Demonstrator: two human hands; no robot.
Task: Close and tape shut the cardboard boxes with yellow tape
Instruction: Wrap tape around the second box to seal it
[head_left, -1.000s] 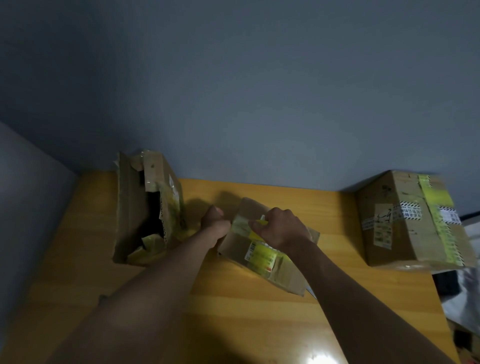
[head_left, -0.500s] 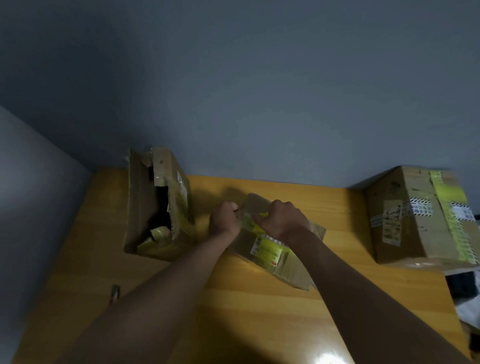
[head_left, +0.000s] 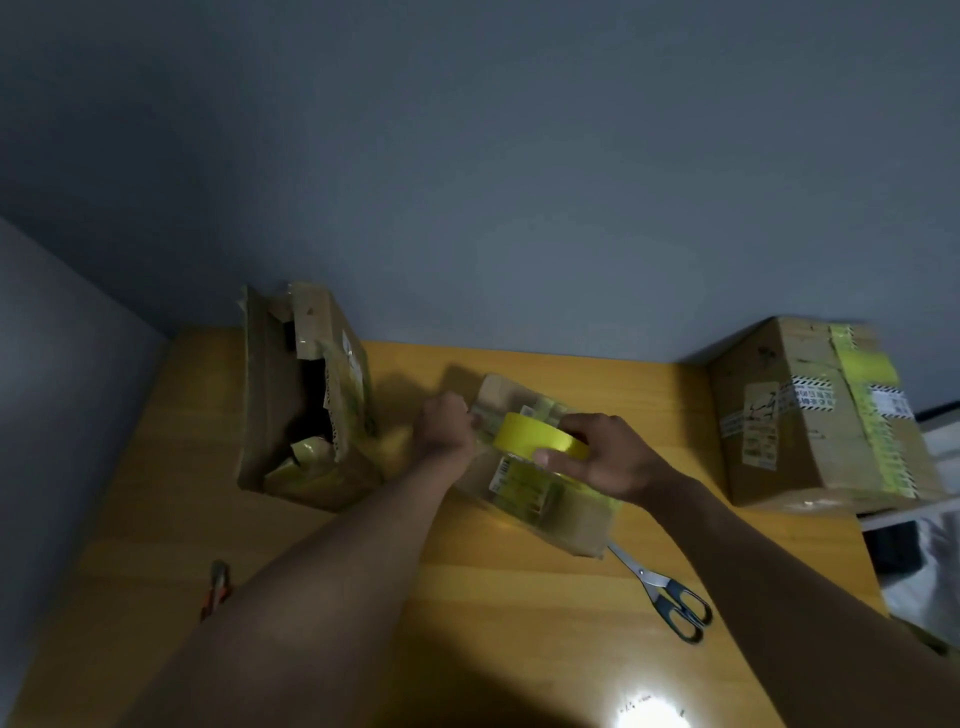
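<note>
A small flat cardboard box with yellow labels lies in the middle of the wooden table. My right hand grips a roll of yellow tape just above the box. My left hand is curled at the box's left end, next to the roll; whether it pinches the tape's loose end I cannot tell. An open, torn box stands at the left. A closed box with a yellow tape strip sits at the right.
Scissors with dark handles lie right of the small box. A small red-handled tool lies near my left forearm. Grey walls bound the table at the back and left. Dark and white items sit past the table's right edge.
My right hand has lifted and turned, so the yellow tape roll now shows above the box. My left hand came closer to the roll. The view shifted, revealing the scissors.
</note>
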